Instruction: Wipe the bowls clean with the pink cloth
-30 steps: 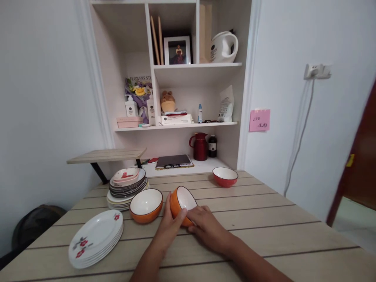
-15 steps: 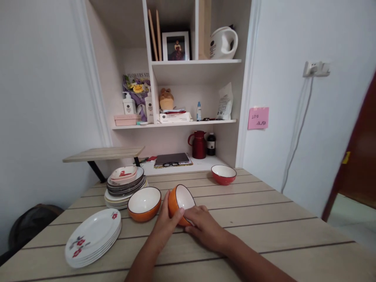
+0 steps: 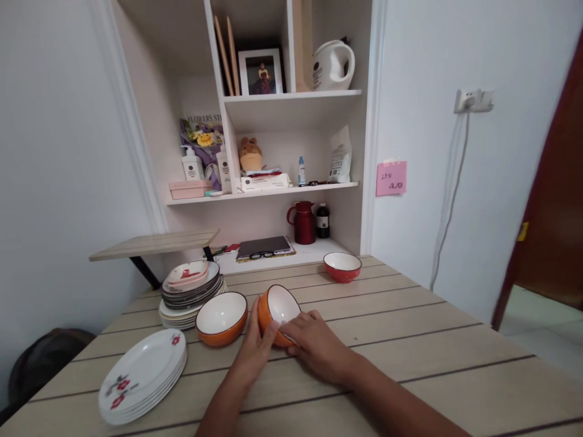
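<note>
An orange bowl (image 3: 283, 302) with a white inside and dark rim is tilted up on the table between my two hands. My left hand (image 3: 256, 346) grips its left side, thumb over the near rim. On the right, my right hand (image 3: 314, 343) closes on the lower right rim, with fingers reaching inside; part of the bowl is hidden behind it. Just left of my left hand sits a second orange bowl (image 3: 222, 315), upright. Farther back on the right stands a red bowl (image 3: 342, 267), also upright.
Oval white plates (image 3: 141, 373) with red flowers are stacked at the front left of the slatted table (image 3: 410, 364). Behind them rises a mixed stack of plates and small dishes (image 3: 191, 291). A raised wooden shelf (image 3: 155, 244) and a red jug (image 3: 304, 223) are at the back.
The view has shifted slightly, so the scene sits a little farther left. My right fingers reach slightly farther over the rim of the tilted bowl; both hands keep hold of it.
</note>
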`<state>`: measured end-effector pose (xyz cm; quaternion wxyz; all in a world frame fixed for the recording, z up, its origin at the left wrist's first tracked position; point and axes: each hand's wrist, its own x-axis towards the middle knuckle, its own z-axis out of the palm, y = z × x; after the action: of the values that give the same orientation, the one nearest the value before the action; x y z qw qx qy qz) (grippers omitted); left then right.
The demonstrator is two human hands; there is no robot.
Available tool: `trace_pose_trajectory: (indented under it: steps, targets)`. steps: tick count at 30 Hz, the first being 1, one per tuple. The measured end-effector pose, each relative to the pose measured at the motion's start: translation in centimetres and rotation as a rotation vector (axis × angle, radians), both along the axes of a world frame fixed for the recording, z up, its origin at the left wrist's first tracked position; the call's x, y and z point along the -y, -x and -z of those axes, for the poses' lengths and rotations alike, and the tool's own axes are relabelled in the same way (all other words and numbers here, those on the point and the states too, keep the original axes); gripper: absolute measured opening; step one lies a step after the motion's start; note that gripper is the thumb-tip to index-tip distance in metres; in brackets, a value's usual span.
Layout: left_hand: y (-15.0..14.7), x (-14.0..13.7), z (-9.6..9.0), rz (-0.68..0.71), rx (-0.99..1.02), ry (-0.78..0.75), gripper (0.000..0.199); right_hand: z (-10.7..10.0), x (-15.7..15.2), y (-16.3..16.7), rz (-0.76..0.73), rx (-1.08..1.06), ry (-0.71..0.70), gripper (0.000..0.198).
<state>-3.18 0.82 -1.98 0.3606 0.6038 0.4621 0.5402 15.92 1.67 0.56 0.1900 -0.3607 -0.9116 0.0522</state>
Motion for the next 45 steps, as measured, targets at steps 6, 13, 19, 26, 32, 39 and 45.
trace_pose_trajectory:
  steps: [6, 13, 19, 26, 32, 39, 45]
  targets:
    - [-0.1, -0.2, 0.6, 0.017, -0.009, -0.010, 0.098, 0.1, 0.5, 0.6, 0.024, -0.052, 0.022, 0.019]
    - [0.4, -1.7, 1.6, -0.083, 0.006, -0.049, 0.090, 0.1, 0.5, 1.0, -0.018, -0.053, 0.045, 0.028]
    - [0.5, -2.3, 2.1, -0.069, 0.034, -0.104, 0.087, -0.2, 0.0, 0.0, -0.029, -0.023, 0.000, 0.042]
    - [0.3, -1.9, 1.6, -0.093, 0.074, -0.005, 0.084, -0.1, -0.3, -0.3, -0.016, -0.023, 0.015, 0.034]
    - [-0.5, -0.6, 0.7, 0.000, 0.136, -0.011, 0.094, 0.2, -0.2, 0.6, 0.069, -0.183, 0.109, 0.004]
    - [-1.4, 0.2, 0.1, 0.092, 0.156, -0.020, 0.104, 0.4, -0.1, 0.8, 0.060, -0.194, 0.073, 0.002]
    - [-0.9, -0.4, 0.8, -0.067, 0.074, -0.033, 0.087, 0.6, 0.4, 1.6, 0.010, 0.037, -0.101, 0.021]
